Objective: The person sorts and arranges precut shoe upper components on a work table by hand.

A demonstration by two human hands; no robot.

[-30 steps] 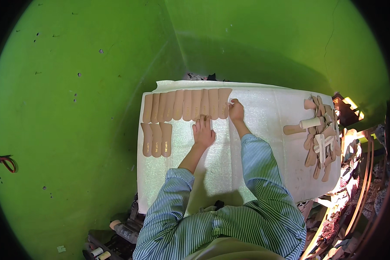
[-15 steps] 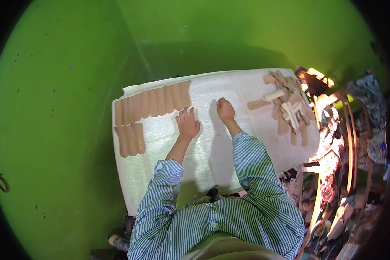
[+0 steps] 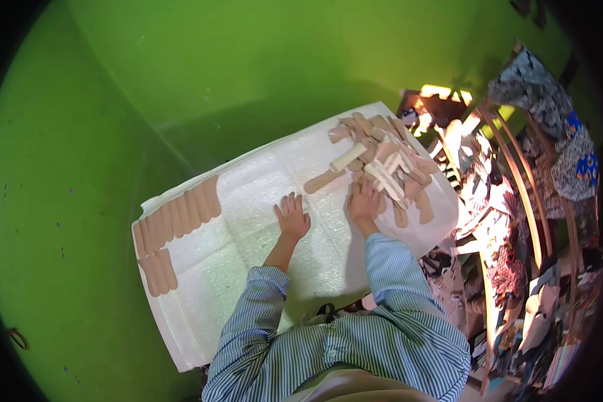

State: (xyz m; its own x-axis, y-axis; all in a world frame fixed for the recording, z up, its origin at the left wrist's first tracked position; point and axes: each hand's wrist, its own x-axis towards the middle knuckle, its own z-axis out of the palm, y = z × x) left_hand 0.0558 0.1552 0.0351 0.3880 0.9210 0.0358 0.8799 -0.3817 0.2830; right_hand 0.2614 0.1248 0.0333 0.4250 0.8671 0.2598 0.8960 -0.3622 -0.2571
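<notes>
My left hand [image 3: 293,217] hovers low over or rests on the white-covered table top, fingers spread, with nothing in it. Further right, my right hand [image 3: 364,202] is at the near-left edge of a loose pile of tan, long, round-ended sock-like pieces [image 3: 422,208]. Its fingers reach forward against the pile, and I see nothing gripped in them. Several cream-coloured pieces [image 3: 386,179] lie on top of the heap. At the table's far left, matching tan pieces [image 3: 181,213] lie side by side in a neat row, with a shorter row [image 3: 157,273] just nearer to me.
The table [image 3: 248,201] has a shiny white cover. Green walls [image 3: 201,87] stand behind and to the left. Along the right side are curved wooden bars [image 3: 516,181], heaped cloth [image 3: 532,94] and assorted clutter in bright sunlight.
My view has turned right, so the table appears rotated and shifted left. My right hand has gone from a closed fist mid-table to the pile, its fingers extending. My left hand stays open.
</notes>
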